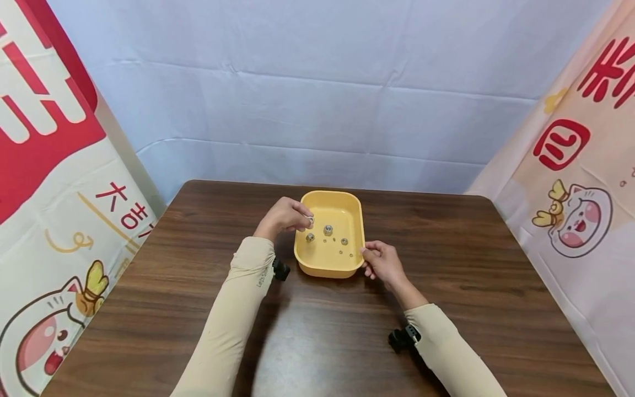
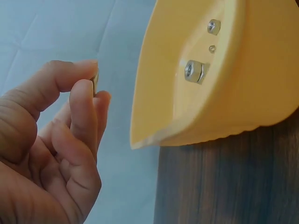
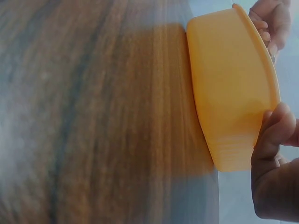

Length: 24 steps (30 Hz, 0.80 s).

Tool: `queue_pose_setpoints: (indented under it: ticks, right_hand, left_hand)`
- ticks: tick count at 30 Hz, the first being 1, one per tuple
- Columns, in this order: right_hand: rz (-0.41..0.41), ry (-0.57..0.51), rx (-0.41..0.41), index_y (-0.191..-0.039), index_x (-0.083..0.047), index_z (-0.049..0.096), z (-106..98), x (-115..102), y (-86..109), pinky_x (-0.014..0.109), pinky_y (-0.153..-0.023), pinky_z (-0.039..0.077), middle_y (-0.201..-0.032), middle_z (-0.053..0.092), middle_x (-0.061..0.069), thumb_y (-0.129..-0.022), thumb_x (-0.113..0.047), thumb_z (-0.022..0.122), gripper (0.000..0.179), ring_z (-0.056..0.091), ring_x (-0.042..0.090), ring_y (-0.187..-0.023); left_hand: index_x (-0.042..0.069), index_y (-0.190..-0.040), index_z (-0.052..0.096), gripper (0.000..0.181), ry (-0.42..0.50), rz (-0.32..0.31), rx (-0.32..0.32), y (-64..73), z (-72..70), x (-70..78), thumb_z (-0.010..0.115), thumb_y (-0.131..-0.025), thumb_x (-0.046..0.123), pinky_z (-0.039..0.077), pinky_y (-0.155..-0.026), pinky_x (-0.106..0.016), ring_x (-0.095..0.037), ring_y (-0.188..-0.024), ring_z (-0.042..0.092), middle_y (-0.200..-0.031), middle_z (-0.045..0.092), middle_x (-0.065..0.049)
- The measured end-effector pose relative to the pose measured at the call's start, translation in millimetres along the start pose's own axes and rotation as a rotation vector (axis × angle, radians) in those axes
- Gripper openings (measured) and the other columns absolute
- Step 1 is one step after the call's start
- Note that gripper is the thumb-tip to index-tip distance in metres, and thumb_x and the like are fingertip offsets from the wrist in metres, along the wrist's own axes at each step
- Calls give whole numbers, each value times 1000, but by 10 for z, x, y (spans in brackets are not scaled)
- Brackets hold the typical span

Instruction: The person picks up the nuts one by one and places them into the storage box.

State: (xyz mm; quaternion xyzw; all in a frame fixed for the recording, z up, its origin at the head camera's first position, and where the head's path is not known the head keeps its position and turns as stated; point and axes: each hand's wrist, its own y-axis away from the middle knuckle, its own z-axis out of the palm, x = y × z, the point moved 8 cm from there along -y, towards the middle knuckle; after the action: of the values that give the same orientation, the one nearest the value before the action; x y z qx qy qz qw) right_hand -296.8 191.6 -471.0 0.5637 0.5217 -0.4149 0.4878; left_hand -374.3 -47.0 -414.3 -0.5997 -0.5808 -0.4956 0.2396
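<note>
A yellow plastic tray (image 1: 329, 266) sits on the table, with several silver hex nuts of different sizes on its floor. Among them are a large nut (image 1: 328, 230), another nut (image 1: 310, 237) near the left wall and a smaller nut (image 1: 344, 241) on the right. My left hand (image 1: 286, 215) pinches a small metal nut (image 2: 96, 83) between thumb and fingers, over the tray's left rim; the fingers hide most of it. With thumb and fingers, my right hand (image 1: 384, 263) grips the tray's rim at the near right corner.
The dark wood-grain table (image 1: 317, 331) runs out on both sides of the tray. A pale cloth (image 1: 307, 110) hangs behind its far edge. Printed banners stand to the left (image 1: 114, 220) and right (image 1: 560, 182).
</note>
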Motion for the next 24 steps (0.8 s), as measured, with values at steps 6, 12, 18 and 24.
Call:
queue_pose_setpoints:
  ticks: [6, 12, 18, 24]
  right_hand:
    - [-1, -4, -1, -116, 11, 50, -15, 12, -5, 21, -35, 43, -65, 58, 10, -93, -9, 55, 30, 50, 13, -42]
    - [-7, -11, -4, -115, 11, 50, -14, 24, -12, 21, -35, 42, -64, 58, 9, -93, -9, 56, 30, 50, 12, -42]
    - [-23, -9, -2, -115, 12, 51, -28, -2, -17, 21, -34, 42, -64, 58, 10, -93, -9, 56, 30, 51, 12, -42]
    - [-20, -4, 0, -116, 13, 51, -21, 8, -28, 21, -34, 42, -65, 58, 12, -93, -8, 56, 32, 50, 12, -42]
  left_hand:
    - [7, -89, 72, 19, -8, -81, -43, -148, 82, 27, 77, -71, 3, 31, -50, -32, -12, -44, 44, -79, 69, -14]
    - [8, -83, 73, 8, -154, -104, -64, -275, 144, 100, 75, -74, 6, 29, -47, -30, -10, -39, 36, -60, 63, -5]
    - [8, -75, 73, 1, -331, -139, -46, -368, 230, 163, 74, -75, 8, 25, -39, -23, -8, -36, 28, -49, 53, -1]
    - [0, -83, 70, 12, -291, -179, -51, -374, 325, 206, 76, -74, 4, 26, -37, -21, -7, -36, 33, -51, 52, -2]
